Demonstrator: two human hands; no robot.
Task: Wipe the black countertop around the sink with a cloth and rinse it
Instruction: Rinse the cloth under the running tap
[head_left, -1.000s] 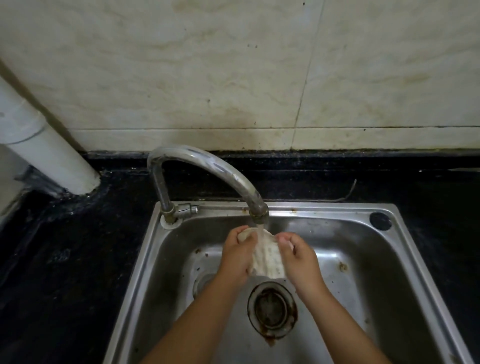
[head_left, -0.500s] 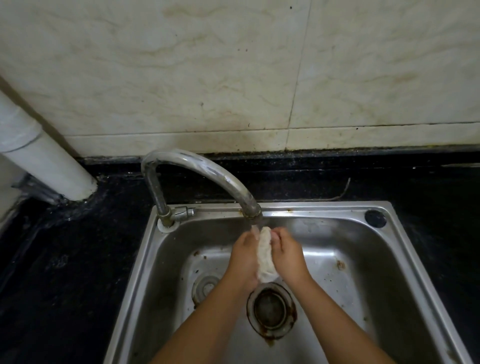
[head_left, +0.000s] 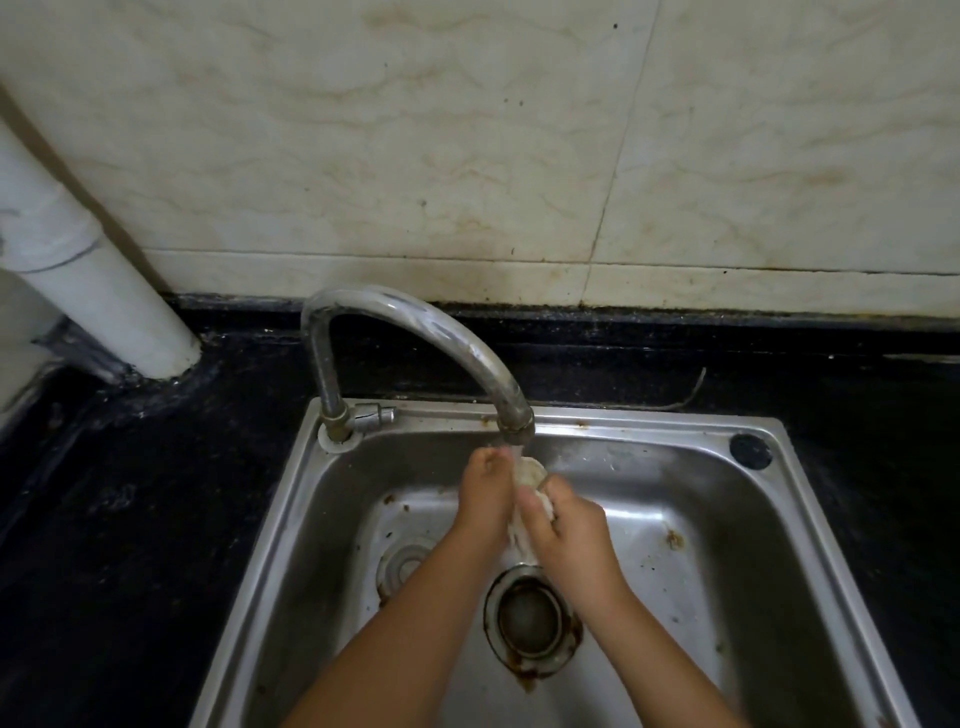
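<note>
From the head camera, the one view there is, the cloth (head_left: 529, 475) sits bunched between both hands under the faucet (head_left: 415, 332) spout, over the sink (head_left: 810, 525) basin near its far edge. The left hand (head_left: 485, 493) curls against one side of it and the right hand (head_left: 569, 525) clasps the other, so both are grasping it. Wrung this tightly, the wad could slip free and drop onto the rusty drain (head_left: 530, 621) directly below, picking the grime back up; water striking the knuckles (the stream is barely visible) may also spatter onto the black countertop (head_left: 130, 493), undoing the wiping. Counted: one cloth, two hands, one faucet, one sink, one open drain, one smaller capped opening (head_left: 408, 564) to its left, one white pipe (head_left: 98, 291) far left.
</note>
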